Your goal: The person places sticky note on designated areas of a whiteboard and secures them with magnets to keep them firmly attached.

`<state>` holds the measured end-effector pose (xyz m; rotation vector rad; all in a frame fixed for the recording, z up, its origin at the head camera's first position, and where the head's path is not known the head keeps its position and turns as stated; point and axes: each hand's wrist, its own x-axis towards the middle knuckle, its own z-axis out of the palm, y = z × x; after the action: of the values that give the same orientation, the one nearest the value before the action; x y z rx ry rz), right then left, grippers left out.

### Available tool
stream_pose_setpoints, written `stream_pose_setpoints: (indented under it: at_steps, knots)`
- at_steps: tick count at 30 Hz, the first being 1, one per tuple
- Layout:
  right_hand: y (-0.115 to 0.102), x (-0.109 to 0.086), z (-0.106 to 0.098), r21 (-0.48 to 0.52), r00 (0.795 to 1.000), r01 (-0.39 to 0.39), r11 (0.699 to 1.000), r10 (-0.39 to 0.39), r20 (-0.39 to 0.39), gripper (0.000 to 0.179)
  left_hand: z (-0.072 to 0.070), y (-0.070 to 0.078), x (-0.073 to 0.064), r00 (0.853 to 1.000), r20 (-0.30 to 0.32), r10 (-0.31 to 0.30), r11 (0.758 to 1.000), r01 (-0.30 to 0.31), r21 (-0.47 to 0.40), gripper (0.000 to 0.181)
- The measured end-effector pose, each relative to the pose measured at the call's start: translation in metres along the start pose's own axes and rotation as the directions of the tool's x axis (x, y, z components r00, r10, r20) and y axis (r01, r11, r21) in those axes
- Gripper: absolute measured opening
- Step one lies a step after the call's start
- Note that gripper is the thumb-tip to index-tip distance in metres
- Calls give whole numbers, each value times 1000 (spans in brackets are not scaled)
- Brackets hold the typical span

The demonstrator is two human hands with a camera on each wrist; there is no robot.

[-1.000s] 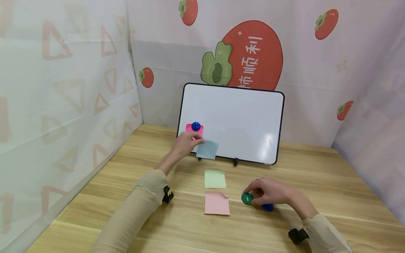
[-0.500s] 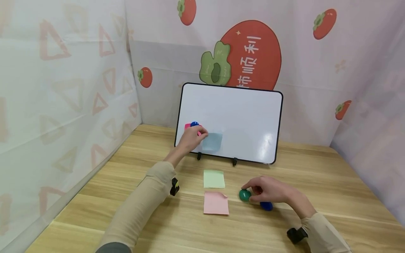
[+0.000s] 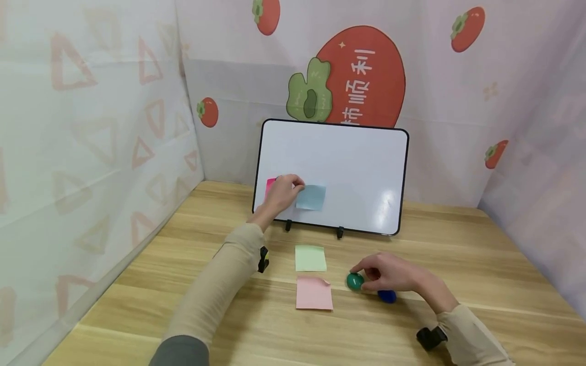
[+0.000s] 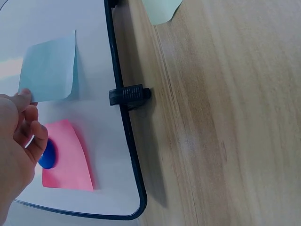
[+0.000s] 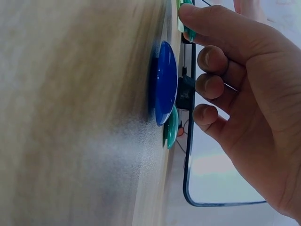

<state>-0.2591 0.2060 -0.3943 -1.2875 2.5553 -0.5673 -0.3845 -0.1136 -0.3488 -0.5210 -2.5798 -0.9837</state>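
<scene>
- Pinching the light-blue note (image 3: 311,197) by its upper-left corner, the left hand (image 3: 283,192) keeps a narrow grip in front of the whiteboard (image 3: 357,162); whether the note lies flat against it, I cannot tell.
- A bright-pink note (image 4: 70,160) sits just beside it on the board, under a round blue magnet (image 4: 48,154).
- The right hand (image 3: 393,274) grips a green magnet (image 3: 354,281) between thumb and index finger, low over the desk (image 3: 366,335).
- A dark-blue magnet (image 3: 387,296) lies near that hand.
- The pale-green note (image 3: 310,258) and pale-pink note (image 3: 314,293) lie between the hands.
</scene>
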Motion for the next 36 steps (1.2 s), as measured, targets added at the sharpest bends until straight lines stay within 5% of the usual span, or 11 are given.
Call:
stream_pose_setpoints:
  at_steps: [9,36]
  knots:
    - [0,-2,-2,9,1000,-11,1000,11,-4,32,2,3,10,999,-26,-28,999,30,42,15]
    - [-2,7,-4,-47,995,59,997,-63,-77,32,12,0,4,999,-52,-8,993,14,113,15]
